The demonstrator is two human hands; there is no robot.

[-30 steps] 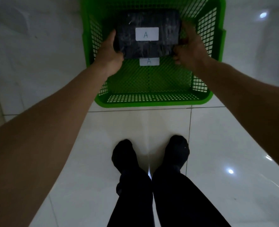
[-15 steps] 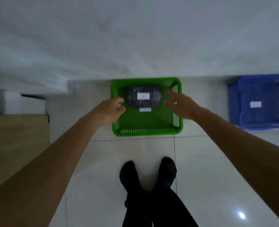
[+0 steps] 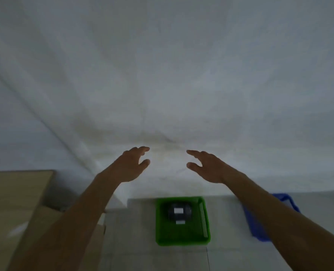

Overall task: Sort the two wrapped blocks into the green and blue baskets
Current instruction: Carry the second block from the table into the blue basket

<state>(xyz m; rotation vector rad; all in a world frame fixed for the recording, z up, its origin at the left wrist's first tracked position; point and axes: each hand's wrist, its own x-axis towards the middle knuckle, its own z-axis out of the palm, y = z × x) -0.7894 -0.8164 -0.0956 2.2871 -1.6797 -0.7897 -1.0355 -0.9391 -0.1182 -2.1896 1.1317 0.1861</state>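
Head camera looks out over both bare arms, raised in front of a pale wall that fills most of the frame. Left hand is up at about 11 o'clock from the green basket, fingers spread wide and gently curled, nothing in them. Right hand mirrors it at about 1 o'clock, fingers also spread wide, palm turned inward, empty too. The two hands face each other with a clear gap between them, well apart from everything on the floor.

Down at 6 o'clock of the hands sits the green basket on the tiled floor, close against the foot of the wall. Inside it, toward the far end, lies a dark wrapped block with a white label on top; the lettering is too blurred to read. A second small white label shows just at the block's near edge, on the basket's inner floor.

At 3 o'clock from the green basket, the blue basket peeks out from behind the right forearm, mostly hidden, so its contents cannot be told. Over at 9 o'clock, a light wooden counter fills the lower left corner. The whole picture is soft with motion blur.
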